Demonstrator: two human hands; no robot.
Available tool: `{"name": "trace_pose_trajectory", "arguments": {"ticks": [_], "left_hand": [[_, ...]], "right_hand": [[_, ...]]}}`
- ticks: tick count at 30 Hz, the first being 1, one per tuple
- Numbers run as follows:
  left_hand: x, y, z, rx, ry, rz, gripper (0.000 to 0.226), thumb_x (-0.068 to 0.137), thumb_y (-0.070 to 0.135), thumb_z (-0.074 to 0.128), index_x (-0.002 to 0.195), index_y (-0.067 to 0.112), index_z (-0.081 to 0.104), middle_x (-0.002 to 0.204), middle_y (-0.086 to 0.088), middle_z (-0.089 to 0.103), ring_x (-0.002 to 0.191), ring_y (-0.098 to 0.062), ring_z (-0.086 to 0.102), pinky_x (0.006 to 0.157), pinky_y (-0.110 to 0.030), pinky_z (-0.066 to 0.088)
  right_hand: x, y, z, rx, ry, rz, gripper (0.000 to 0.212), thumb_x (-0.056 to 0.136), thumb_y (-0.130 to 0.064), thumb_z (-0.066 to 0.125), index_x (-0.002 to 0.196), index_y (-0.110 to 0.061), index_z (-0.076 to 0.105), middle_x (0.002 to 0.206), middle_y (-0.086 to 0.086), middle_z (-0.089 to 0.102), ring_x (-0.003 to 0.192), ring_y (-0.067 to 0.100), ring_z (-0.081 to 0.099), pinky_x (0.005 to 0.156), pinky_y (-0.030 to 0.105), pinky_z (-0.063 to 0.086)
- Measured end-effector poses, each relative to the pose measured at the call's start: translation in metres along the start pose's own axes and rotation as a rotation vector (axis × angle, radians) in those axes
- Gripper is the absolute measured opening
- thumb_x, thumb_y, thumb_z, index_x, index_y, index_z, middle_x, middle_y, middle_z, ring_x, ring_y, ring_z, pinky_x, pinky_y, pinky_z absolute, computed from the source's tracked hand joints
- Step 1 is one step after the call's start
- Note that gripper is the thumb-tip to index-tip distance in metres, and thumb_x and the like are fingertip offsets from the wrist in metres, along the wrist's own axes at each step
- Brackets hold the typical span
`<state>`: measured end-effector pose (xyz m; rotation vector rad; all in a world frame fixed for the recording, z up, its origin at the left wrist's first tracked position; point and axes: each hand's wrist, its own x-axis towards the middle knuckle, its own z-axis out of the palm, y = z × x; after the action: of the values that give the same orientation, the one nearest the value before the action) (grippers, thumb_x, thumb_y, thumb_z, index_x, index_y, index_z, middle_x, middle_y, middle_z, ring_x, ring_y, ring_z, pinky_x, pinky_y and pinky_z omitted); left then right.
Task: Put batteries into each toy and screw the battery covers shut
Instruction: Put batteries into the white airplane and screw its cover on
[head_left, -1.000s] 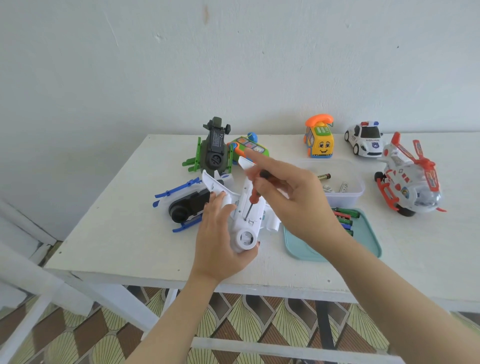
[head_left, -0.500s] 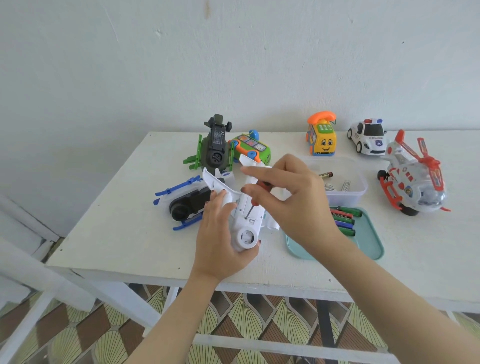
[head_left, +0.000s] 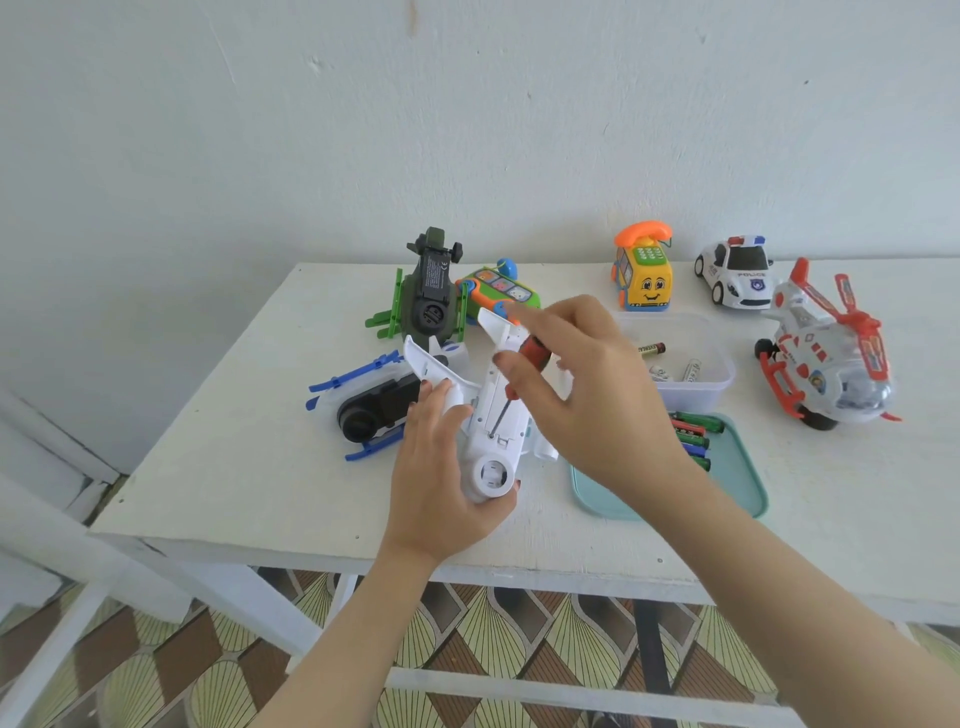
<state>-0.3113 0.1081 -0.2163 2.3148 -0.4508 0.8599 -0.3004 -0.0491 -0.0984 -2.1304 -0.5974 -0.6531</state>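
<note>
Pinching screwdriver (head_left: 531, 352), right hand (head_left: 587, 400); left hand (head_left: 441, 478) holds plane (head_left: 491, 470); tip seemingly seated.

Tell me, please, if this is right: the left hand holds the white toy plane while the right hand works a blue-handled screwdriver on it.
Not quite: in the head view the screwdriver handle is red, not blue. The left hand does hold the white toy plane, and the right hand works the screwdriver on it.

Glossy plastic plane (head_left: 493, 415), matt painted table (head_left: 218, 467)
</note>
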Motion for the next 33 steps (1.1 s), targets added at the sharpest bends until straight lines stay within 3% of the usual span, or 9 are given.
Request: {"name": "trace_pose_trajectory", "arguments": {"ticks": [4,9,14,18,20,22,26,30,33], "left_hand": [[-0.001,-0.001,0.0,0.01,0.006,0.007,0.07,0.071,0.042,0.067,0.126,0.014,0.035,0.145,-0.015,0.036,0.14,-0.037,0.03,0.104,-0.063,0.038],[0.0,0.0,0.0,0.016,-0.031,-0.027,0.072,0.071,0.043,0.067,0.128,0.016,0.032,0.144,-0.024,0.04,0.14,-0.041,0.031,0.103,-0.064,0.038],[0.001,0.002,-0.001,0.022,-0.014,-0.018,0.071,0.071,0.043,0.067,0.127,0.014,0.035,0.141,-0.025,0.043,0.138,-0.039,0.032,0.099,-0.064,0.041],[0.0,0.003,-0.001,0.017,-0.019,-0.022,0.07,0.07,0.043,0.067,0.125,0.014,0.035,0.141,-0.025,0.043,0.137,-0.038,0.032,0.099,-0.064,0.041],[0.001,0.002,-0.001,0.024,-0.024,-0.023,0.069,0.07,0.043,0.067,0.124,0.014,0.035,0.141,-0.025,0.043,0.138,-0.041,0.033,0.101,-0.063,0.04],[0.0,0.001,0.0,0.037,-0.028,-0.023,0.069,0.07,0.043,0.067,0.124,0.014,0.035,0.141,-0.024,0.042,0.138,-0.043,0.034,0.103,-0.062,0.038],[0.0,0.002,-0.001,0.039,-0.026,-0.038,0.067,0.069,0.044,0.066,0.122,0.015,0.036,0.141,-0.023,0.044,0.138,-0.041,0.034,0.106,-0.06,0.036],[0.0,0.003,-0.002,0.029,-0.021,-0.036,0.069,0.069,0.044,0.066,0.123,0.015,0.035,0.14,-0.024,0.044,0.137,-0.039,0.033,0.102,-0.061,0.04],[0.0,0.003,-0.002,0.032,-0.021,-0.036,0.069,0.069,0.044,0.067,0.123,0.015,0.036,0.139,-0.025,0.045,0.137,-0.041,0.034,0.102,-0.06,0.041]], "right_hand": [[0.003,0.004,-0.009,0.196,-0.16,0.003,0.045,0.09,-0.013,0.048,0.135,-0.013,0.052,0.098,-0.001,0.064,0.102,0.005,0.057,0.09,0.014,0.042],[-0.004,0.002,-0.008,0.094,-0.125,-0.07,0.04,0.088,-0.032,0.061,0.127,-0.023,0.06,0.084,-0.003,0.055,0.077,0.013,0.06,0.075,0.036,0.053],[-0.002,-0.004,-0.004,0.22,-0.202,-0.067,0.046,0.097,-0.019,0.037,0.142,-0.013,0.043,0.136,0.005,0.052,0.129,0.01,0.045,0.107,0.028,0.036],[-0.002,-0.007,0.0,0.263,-0.075,-0.088,0.034,0.089,0.001,0.057,0.119,-0.01,0.066,0.093,-0.015,0.064,0.088,-0.003,0.06,0.088,0.013,0.043],[-0.002,-0.004,0.002,0.263,0.033,-0.036,0.025,0.083,-0.006,0.069,0.107,-0.01,0.072,0.081,-0.006,0.065,0.076,0.003,0.061,0.077,0.005,0.039],[-0.002,-0.003,0.003,0.163,0.095,-0.02,0.024,0.083,-0.014,0.069,0.107,-0.011,0.073,0.079,0.005,0.065,0.078,0.004,0.057,0.073,0.003,0.035],[-0.002,-0.003,-0.002,0.3,-0.033,0.031,0.037,0.092,-0.006,0.046,0.126,-0.006,0.061,0.127,0.009,0.059,0.096,0.001,0.06,0.086,0.005,0.037],[-0.003,-0.003,-0.007,0.523,-0.137,0.077,0.034,0.089,-0.003,0.052,0.118,-0.014,0.066,0.087,0.005,0.068,0.081,0.015,0.064,0.087,0.023,0.044],[-0.004,-0.002,-0.003,0.404,0.013,0.111,0.023,0.083,-0.01,0.07,0.104,-0.019,0.073,0.075,0.008,0.062,0.078,0.002,0.056,0.078,0.011,0.04]]}}
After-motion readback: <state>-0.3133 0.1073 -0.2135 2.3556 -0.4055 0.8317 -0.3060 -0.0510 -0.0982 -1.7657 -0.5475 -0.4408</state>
